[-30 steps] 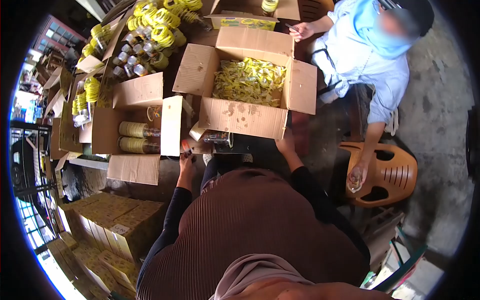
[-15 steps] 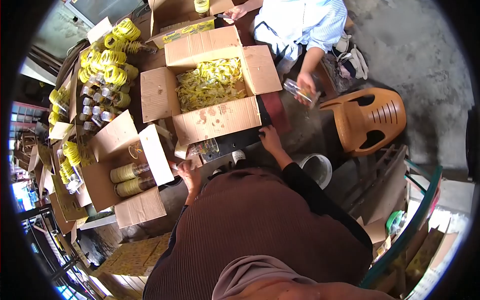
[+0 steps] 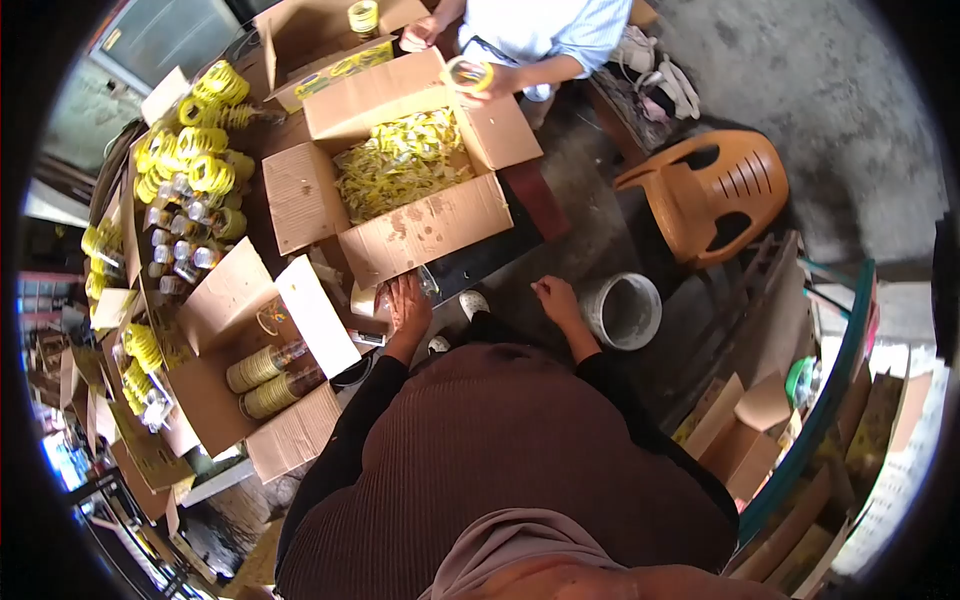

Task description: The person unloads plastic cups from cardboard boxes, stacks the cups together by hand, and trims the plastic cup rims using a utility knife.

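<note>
My left hand lies over a clear plastic jar at the table edge, its fingers bent down round it and covering most of it. Beside that wrist rests a small, light-coloured tool whose kind I cannot make out. My right hand hangs in the air off the table edge, fingers curled in, with nothing visible in them. Just beyond my left hand stands an open carton filled with yellow wrapped packets.
Stacked yellow-rimmed lids lie in a left carton. Several jars and lid stacks stand behind. Across the table, a co-worker's hand holds a yellow-rimmed jar. A bucket and an orange chair are at right.
My left hand has left the tool by the left carton and moved right onto the jar. My right hand has come off the table edge. The co-worker has raised a jar over the carton.
</note>
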A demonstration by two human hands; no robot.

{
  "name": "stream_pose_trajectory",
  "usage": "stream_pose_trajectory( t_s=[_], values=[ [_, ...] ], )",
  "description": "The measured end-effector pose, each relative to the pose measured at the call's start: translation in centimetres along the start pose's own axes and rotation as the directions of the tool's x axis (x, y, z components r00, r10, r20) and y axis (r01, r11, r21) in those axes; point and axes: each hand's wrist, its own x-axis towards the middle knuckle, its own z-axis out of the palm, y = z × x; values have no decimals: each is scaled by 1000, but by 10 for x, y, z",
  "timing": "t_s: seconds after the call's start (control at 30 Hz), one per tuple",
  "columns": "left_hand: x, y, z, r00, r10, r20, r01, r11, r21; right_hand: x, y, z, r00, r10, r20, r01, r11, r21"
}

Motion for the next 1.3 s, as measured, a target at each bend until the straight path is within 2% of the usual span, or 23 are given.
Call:
stream_pose_trajectory(
  t_s=[0.07, 0.17, 0.23, 0.27, 0.3, 0.33, 0.37, 0.4, 0.43, 0.47, 0.53, 0.63, 0.77, 0.83, 0.87, 0.93, 0.97, 1.03, 1.07, 1.1, 1.2, 1.23, 1.3],
  values=[
    [5, -1, 0, 998, -38, 41, 34, 995, 96, -17, -3, -9, 998, 68, -19, -68, 997, 22],
    [6, -11, -1, 997, 10, 74, -15, 998, 61, -34, -6, -14, 991, 130, -43, -126, 988, 95],
    [4, -13, -1, 998, 55, 28, -56, 997, 55, -41, -13, -18, 950, 300, 86, -312, 932, 186],
    [4, -14, -1, 993, 67, 97, -67, 998, 0, -43, -13, -15, 949, 303, 84, -314, 931, 187],
    [3, -17, -1, 984, 78, 162, -70, 996, -55, -44, -12, -11, 921, 338, 195, -386, 715, 584],
    [0, -10, -12, 985, 73, 158, -65, 996, -54, -44, -17, -10, 896, 315, 313, -415, 342, 843],
    [-4, -2, -23, 980, 173, 101, -156, 974, -163, -42, -22, -11, 898, 306, 316, -414, 346, 842],
    [-5, 7, -35, 964, 266, 29, -250, 933, -260, -38, -41, -20, 903, 157, 400, -421, 134, 897],
    [-6, 11, -41, 966, 260, 17, -247, 935, -254, -34, -59, -28, 896, -10, 445, -444, -82, 892],
    [-7, 15, -46, 961, 276, -20, -269, 915, -302, -30, -73, -31, 895, -25, 446, -447, -77, 891],
    [-8, 26, -61, 948, 296, -120, -319, 868, -379, -20, -99, -34, 878, -219, 426, -463, -167, 870],
    [-6, 38, -95, 959, 220, -180, -278, 855, -438, -6, -131, -32, 843, -334, 421, -489, -154, 858],
    [1, 42, -135, 936, 170, -308, -309, 817, -487, 14, -163, -22, 782, -427, 454, -540, -100, 836],
    [7, 42, -148, 930, 111, -350, -292, 802, -522, 23, -179, -18, 790, -390, 473, -484, 76, 872],
    [10, 43, -154, 933, 73, -353, -273, 782, -561, 27, -186, -16, 773, -409, 485, -494, 91, 865],
    [15, 44, -163, 927, 13, -375, -247, 773, -584, 34, -203, -15, 867, -304, 394, -188, 532, 825],
    [19, 45, -165, 920, -3, -393, -245, 779, -578, 38, -210, -16, 856, -325, 402, -182, 539, 823],
    [24, 47, -170, 889, -1, -459, -289, 775, -562, 43, -224, -17, 882, -407, 238, 72, 614, 786],
    [28, 43, -164, 865, -14, -501, -275, 822, -498, 51, -225, -10, 867, -476, 148, 142, 520, 842],
    [31, 45, -167, 855, -19, -519, -275, 830, -484, 58, -229, -10, 854, -498, 149, 150, 511, 846],
    [40, 54, -172, 820, 37, -571, -287, 890, -355, 67, -244, -17, 811, -579, 87, 399, 655, 642],
    [44, 58, -174, 815, 33, -578, -283, 894, -348, 74, -245, -16, 803, -589, 88, 404, 648, 646],
    [48, 70, -178, 776, 162, -609, -318, 935, -156, 85, -242, -13, 780, -621, 77, 472, 665, 579]
  ],
)
